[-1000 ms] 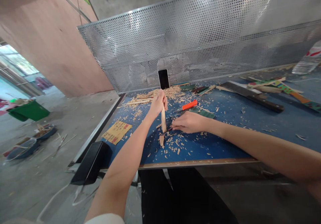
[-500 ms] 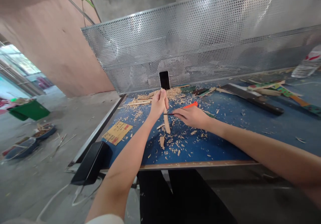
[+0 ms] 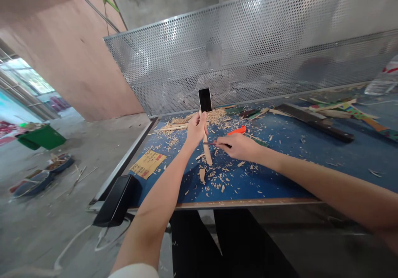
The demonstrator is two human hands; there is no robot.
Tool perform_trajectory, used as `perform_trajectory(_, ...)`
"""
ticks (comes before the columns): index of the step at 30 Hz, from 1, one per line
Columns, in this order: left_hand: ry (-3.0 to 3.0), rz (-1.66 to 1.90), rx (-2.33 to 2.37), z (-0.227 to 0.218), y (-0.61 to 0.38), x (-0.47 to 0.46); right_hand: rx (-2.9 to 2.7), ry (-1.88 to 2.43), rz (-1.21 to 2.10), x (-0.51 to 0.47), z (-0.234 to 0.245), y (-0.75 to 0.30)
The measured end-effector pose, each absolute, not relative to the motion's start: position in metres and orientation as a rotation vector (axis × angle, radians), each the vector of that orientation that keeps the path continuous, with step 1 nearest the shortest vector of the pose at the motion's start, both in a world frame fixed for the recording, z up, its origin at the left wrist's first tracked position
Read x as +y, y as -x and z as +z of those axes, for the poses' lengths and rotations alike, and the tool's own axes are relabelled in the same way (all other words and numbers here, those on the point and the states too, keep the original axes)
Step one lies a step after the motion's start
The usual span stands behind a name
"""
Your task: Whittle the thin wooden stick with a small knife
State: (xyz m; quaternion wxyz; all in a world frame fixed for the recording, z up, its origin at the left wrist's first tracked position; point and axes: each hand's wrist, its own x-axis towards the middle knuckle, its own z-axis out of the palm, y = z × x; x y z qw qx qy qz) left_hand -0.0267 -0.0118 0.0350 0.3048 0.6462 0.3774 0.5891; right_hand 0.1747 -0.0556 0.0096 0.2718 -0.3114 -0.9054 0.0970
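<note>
My left hand (image 3: pixel 195 129) is closed around the upper part of a pale wooden stick (image 3: pixel 207 155), which slants down toward me with its lower end near the blue tabletop (image 3: pixel 264 178). In my right hand (image 3: pixel 238 146) is a small carving knife (image 3: pixel 213 143), held in closed fingers. Its thin blade lies across the stick just below my left hand; whether it bites into the wood I cannot tell. An orange handle-like object (image 3: pixel 238 130) shows just behind my right hand. Wood shavings (image 3: pixel 217 182) are scattered around and below the stick.
A phone (image 3: pixel 205 99) stands upright behind my left hand, before a perforated metal panel (image 3: pixel 248 49). Sandpaper (image 3: pixel 148 164) and a black box (image 3: pixel 115 201) are at the left edge. A large dark-handled blade (image 3: pixel 317 122), painted sticks (image 3: pixel 363 116) and a plastic bottle (image 3: pixel 384 79) are at right.
The camera view has shifted slightly. My right hand has turned a little and the knife's blade sits slightly lower across the stick. Both hands keep their hold.
</note>
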Motion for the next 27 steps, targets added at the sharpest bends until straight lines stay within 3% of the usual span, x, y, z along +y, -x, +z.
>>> perform_trajectory(14,-1.741,1.607,1.065,0.030,0.030,-0.004,-2.460,0.781,-0.133,-0.046,-0.003,-0.174)
perform_trajectory(27,-1.745,1.620,1.056,0.022,0.030,0.002,-2.380,0.896,0.359,-0.058,0.003,-0.171)
